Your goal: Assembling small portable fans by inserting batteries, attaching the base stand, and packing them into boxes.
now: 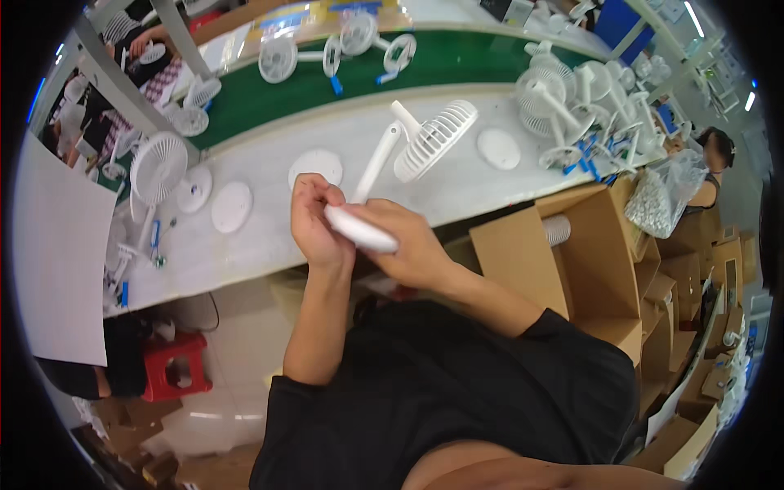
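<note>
Two hands gripping a fan's base at the bench

Near the middle of the frame, I see a white fan (379,163) tilted in the air, its slatted head (437,140) toward the upper right and its round base (363,230) low between both palms. The left hand (318,219) rises almost straight from its forearm, fingers bent inward, gripping the base's left edge; the fingertips are blurred, so I can't quite tell what they press. The right hand (406,243) comes in slantwise from the lower right, elbow bent outward, wrapped around the base's other side.

Beyond them, on the white bench (273,233), one pale disc (317,168) lies just past the left hand and another disc (499,149) right of the fan's head. An open cardboard box (600,261) stands at right.
</note>
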Demonstrator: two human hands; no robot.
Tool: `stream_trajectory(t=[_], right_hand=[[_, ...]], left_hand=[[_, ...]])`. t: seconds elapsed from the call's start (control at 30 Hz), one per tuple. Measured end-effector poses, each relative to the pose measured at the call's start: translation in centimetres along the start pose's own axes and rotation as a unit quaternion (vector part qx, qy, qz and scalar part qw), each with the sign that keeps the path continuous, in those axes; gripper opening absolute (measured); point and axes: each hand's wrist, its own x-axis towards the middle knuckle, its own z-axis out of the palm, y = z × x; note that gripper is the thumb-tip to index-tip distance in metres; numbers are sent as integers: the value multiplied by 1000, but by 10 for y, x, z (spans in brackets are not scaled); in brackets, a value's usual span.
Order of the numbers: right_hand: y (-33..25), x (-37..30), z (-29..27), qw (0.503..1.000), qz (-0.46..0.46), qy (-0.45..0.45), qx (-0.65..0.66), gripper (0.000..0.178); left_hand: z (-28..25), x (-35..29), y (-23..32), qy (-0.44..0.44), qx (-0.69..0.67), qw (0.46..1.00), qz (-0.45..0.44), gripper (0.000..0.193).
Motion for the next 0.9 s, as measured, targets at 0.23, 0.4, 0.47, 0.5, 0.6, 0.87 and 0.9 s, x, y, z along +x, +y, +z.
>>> stream_trajectory(t=[0.23, 0.4, 0.47, 0.5, 0.6, 0.87, 0.9], right_hand=[[111, 76, -130, 940, 58, 275, -195, 48], [211, 160, -252, 880, 124, 290, -354, 48], [224, 183, -282, 824, 228, 291, -429, 48], [228, 197, -285, 791, 279, 286, -464, 48], [225, 234, -274, 749, 61, 280, -598, 50], [253, 311, -266, 915, 29, 58, -399, 54], [252, 320, -251, 929, 18, 72, -362, 54]], left_hand=[[-46, 39, 30, -33, 395, 912, 105, 9], [-119, 27, 19, 124, 686, 693, 183, 11], [-133, 24, 4, 134, 686, 671, 248, 11], [-135, 26, 1, 144, 682, 650, 301, 12], [-131, 21, 3, 143, 691, 651, 281, 13], [-130, 33, -5, 122, 691, 658, 273, 14], [-130, 34, -4, 122, 693, 655, 276, 14]])
